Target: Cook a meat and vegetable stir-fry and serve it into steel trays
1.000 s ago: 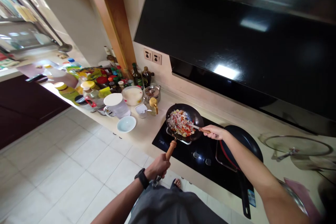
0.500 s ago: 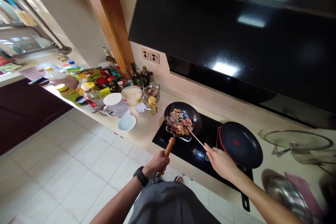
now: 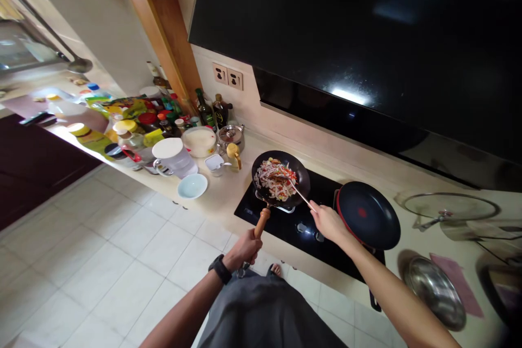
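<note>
1. Your left hand (image 3: 243, 250) clenches the wooden handle (image 3: 261, 223) of the black wok (image 3: 300, 174), which sits on the glass hob (image 3: 253, 209).
2. Your right hand (image 3: 329, 224) grips a metal spatula (image 3: 299, 194), its tip in the stir-fry (image 3: 274, 180), out beyond your fingers.

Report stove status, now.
Left hand on wok handle; right hand on spatula. Stir-fry in wok, over hob. Frying pan alongside, nothing in the way.

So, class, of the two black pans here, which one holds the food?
The wok, gripped by its wooden handle in the left hand, holds chopped food, while the flat red-rimmed frying pan beside it looks empty.
</note>
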`<state>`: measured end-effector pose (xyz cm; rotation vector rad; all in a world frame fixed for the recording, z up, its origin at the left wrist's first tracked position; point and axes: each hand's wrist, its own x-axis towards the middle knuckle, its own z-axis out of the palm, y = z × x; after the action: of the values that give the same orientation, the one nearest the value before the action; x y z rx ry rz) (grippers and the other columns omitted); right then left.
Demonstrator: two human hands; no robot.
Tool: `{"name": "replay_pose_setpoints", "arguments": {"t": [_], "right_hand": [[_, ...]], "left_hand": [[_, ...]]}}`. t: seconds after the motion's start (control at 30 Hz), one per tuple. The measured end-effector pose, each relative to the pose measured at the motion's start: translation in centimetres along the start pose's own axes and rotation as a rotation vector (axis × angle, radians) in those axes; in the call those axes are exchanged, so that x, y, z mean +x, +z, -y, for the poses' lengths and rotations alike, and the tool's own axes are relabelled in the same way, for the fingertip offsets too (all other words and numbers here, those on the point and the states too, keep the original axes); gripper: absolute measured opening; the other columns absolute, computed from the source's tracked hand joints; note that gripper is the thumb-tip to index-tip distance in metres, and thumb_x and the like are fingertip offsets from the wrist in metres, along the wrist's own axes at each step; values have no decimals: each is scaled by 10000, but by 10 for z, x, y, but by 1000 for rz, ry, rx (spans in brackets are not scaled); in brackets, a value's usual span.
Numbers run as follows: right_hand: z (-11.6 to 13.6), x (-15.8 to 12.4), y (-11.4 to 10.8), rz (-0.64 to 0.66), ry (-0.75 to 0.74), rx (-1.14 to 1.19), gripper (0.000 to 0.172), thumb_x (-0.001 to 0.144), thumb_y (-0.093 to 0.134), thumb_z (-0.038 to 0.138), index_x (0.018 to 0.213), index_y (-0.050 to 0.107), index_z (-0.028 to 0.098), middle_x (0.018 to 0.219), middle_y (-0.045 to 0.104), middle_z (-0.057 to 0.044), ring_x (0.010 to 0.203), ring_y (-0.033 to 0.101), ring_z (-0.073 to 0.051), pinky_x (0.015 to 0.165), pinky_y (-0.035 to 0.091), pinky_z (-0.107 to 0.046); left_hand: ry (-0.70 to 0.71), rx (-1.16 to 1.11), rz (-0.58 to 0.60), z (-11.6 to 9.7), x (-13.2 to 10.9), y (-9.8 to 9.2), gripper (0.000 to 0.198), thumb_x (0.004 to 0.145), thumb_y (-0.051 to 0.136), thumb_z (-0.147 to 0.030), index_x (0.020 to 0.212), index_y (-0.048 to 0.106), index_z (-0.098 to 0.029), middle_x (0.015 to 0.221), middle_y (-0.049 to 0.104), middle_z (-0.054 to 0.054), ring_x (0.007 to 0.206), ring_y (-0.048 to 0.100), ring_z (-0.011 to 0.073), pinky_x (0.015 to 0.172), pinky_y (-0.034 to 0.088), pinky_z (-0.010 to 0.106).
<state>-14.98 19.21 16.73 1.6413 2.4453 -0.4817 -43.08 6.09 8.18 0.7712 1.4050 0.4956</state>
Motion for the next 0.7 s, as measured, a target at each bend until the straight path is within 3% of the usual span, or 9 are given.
{"name": "replay_pose_setpoints", "arguments": {"t": [0.07, 0.17, 0.27, 0.37, 0.5, 0.6, 0.7], "right_hand": [[-32, 5, -5, -67, -11, 231, 458, 1059, 410, 331, 1404, 642, 140, 1008, 774, -124, 885, 740, -217, 814, 538, -299], [-70, 22, -15, -121, 84, 476, 463, 1028, 451, 374, 1362, 665, 135, 793, 722, -44, 655, 662, -159, 637, 513, -254], [-82, 55, -23, -29, 210, 680, 402, 1019, 455, 366, 1278, 674, 149, 680, 602, 28, 443, 473, -89, 419, 346, -198], [-77, 96, -36, 247, 264, 868, 292, 1009, 520, 383, 1081, 676, 147, 644, 544, 53, 380, 324, -38, 357, 171, -169], [-59, 136, -62, 542, 277, 975, 237, 1005, 548, 325, 921, 643, 125, 658, 549, 41, 401, 235, 2, 393, 101, -155], [-45, 140, -76, 586, 198, 912, 268, 1020, 498, 313, 935, 650, 110, 674, 555, 36, 417, 224, 5, 411, 93, -169], [-32, 115, -76, 559, 115, 826, 279, 1014, 512, 355, 1021, 675, 129, 655, 539, 52, 413, 252, -12, 413, 111, -175]], "left_hand": [[-46, 17, -21, -2, 0, -2, 253, 782, 542, -145, 1026, 504, -200, 589, 565, -48, 400, 461, 99, 452, 367, 213], [-67, 32, -18, -5, -1, -6, 249, 769, 548, -147, 1003, 494, -211, 526, 514, -70, 400, 486, 119, 453, 365, 214], [-61, 37, -6, -7, -2, -10, 247, 751, 555, -148, 978, 490, -218, 499, 505, -68, 394, 490, 127, 451, 365, 218], [-51, 46, 7, -9, -3, -16, 238, 733, 562, -148, 947, 491, -224, 490, 513, -61, 382, 485, 124, 444, 361, 223], [-67, 52, 1, -12, -4, -24, 240, 714, 566, -153, 923, 479, -232, 490, 504, -68, 382, 485, 123, 448, 380, 231], [-63, 48, -6, -14, -4, -25, 248, 701, 577, -146, 907, 469, -233, 493, 510, -72, 383, 487, 113, 441, 379, 217], [-52, 13, -1, -13, -4, -20, 225, 718, 600, -163, 885, 464, -228, 478, 508, -69, 382, 496, 115, 416, 360, 201]]}}
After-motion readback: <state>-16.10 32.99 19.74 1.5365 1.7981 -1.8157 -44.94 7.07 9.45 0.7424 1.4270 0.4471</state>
